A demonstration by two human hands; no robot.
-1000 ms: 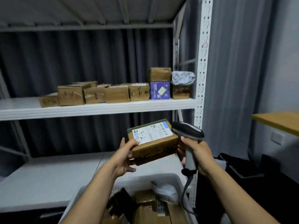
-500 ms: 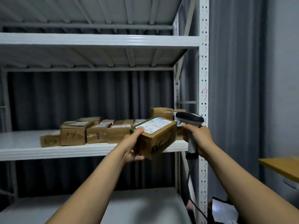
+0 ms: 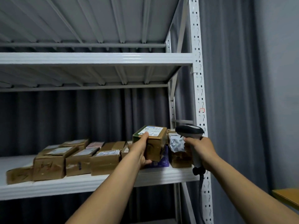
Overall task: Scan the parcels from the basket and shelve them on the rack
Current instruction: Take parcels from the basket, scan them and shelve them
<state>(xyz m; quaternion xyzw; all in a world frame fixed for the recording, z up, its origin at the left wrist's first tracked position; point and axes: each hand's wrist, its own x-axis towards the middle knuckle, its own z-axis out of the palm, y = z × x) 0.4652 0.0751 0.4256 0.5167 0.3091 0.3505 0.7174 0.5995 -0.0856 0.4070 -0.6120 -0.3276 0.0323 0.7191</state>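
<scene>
One parcel (image 3: 152,143) is held above the shelf (image 3: 97,181), at its right end. The left hand (image 3: 140,152) has its grip wrapped round the near side. A bare strip runs along the shelf's front edge. The parcel hides most of a purple box (image 3: 163,162). The right hand (image 3: 202,151) keeps a closed grip on the scanner (image 3: 189,131) at the shelf's right corner.

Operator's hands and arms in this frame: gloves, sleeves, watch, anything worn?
Nothing worn that shows. The left hand and right hand are bare: no gloves, no rings visible. The left forearm and right forearm are bare to the frame edge: no sleeves, watch or wristband.
</scene>
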